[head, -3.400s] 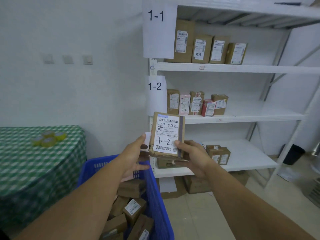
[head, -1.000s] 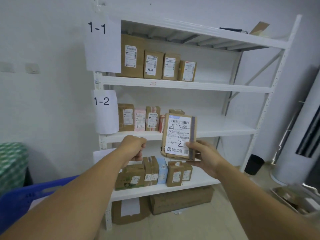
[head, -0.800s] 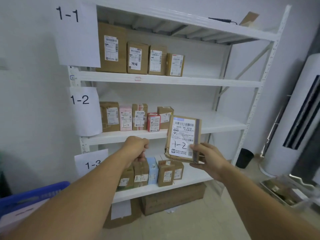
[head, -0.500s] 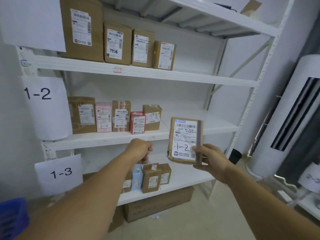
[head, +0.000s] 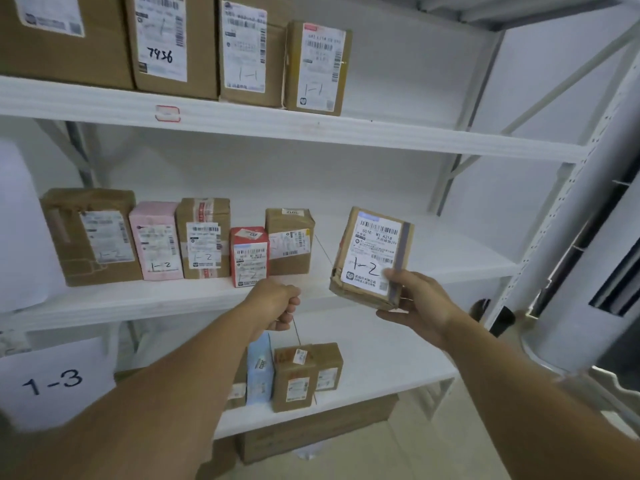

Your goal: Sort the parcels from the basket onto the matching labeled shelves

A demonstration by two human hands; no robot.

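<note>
My right hand (head: 417, 299) grips the lower right corner of a brown parcel (head: 370, 254) whose white label reads "1-2". The parcel stands upright in the air, in front of the bare right part of the middle shelf (head: 450, 261). On that shelf's left half stands a row of parcels marked "1-2", ending with a red box (head: 249, 256) and a brown box (head: 290, 240). My left hand (head: 277, 303) is a closed fist holding nothing, just in front of the middle shelf's edge below the red box.
The top shelf (head: 381, 136) holds several brown parcels marked "1-1". The lower shelf (head: 391, 365), with a "1-3" sign (head: 52, 382) at its left, carries a few small parcels. A large carton sits on the floor underneath. A white upright post (head: 554, 216) bounds the rack on the right.
I have stepped closer to the rack, so the shelves fill the view and the basket is out of sight. The parcel in my right hand has risen to the middle shelf's level.
</note>
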